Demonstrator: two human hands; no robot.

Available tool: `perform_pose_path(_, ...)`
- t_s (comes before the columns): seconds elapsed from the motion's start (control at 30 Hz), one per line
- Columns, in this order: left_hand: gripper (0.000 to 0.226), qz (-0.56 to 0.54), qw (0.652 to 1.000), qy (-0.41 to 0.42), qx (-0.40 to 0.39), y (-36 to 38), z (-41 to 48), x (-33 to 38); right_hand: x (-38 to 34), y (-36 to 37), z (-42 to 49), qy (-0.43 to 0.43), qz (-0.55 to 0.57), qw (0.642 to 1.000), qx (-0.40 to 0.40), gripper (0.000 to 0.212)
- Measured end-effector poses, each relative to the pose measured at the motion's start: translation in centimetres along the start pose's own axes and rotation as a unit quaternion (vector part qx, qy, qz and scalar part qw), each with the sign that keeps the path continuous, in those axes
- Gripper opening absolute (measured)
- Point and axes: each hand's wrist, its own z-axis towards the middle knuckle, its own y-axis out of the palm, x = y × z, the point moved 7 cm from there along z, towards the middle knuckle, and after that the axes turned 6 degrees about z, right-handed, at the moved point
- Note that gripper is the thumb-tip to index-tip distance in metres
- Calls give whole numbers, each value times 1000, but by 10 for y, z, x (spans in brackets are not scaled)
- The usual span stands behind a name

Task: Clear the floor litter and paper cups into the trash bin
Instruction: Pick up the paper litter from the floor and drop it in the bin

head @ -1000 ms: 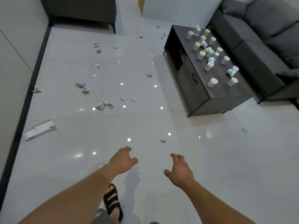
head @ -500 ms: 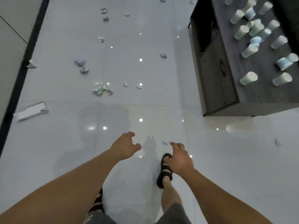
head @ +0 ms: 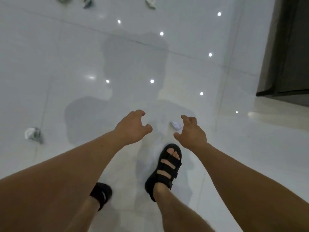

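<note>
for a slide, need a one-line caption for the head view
Left hand and right hand, both open, reach toward a paper scrap on the floor ahead of a sandal.

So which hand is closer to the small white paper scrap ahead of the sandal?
Right. The right hand hangs just beside the white paper scrap, on its right; the left hand is farther off on its left.
</note>
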Motion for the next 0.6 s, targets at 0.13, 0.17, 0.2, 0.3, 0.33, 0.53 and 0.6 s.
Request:
perform_pose_path(0.13,66,-21,1000,-6,-6,50,60,-34,30,59,60,-1,-28,1000,-7,71)
perform_pose_path(0.17,66,-25,1000,-8,-5,59,70,-42,36,70,70,-3,-27,1000,-3,67)
perform_pose_path(0.2,66,-30,999,-11,-4,66,77,-51,40,78,78,-7,-20,1000,7,60)
perform_pose_path(0.3,65,-52,998,-25,-11,74,86,-73,40,88,89,-16,19,999,43,38)
perform_pose_path(0.33,64,-58,998,-30,-10,72,84,-78,35,87,89,-18,34,998,47,35)
perform_pose_path(0.53,61,-182,982,-54,16,14,34,-84,-89,48,30,-206,104,972,39,47)
perform_pose_path(0.6,61,-227,973,-37,14,-17,7,-77,-143,26,2,-267,123,955,31,52)
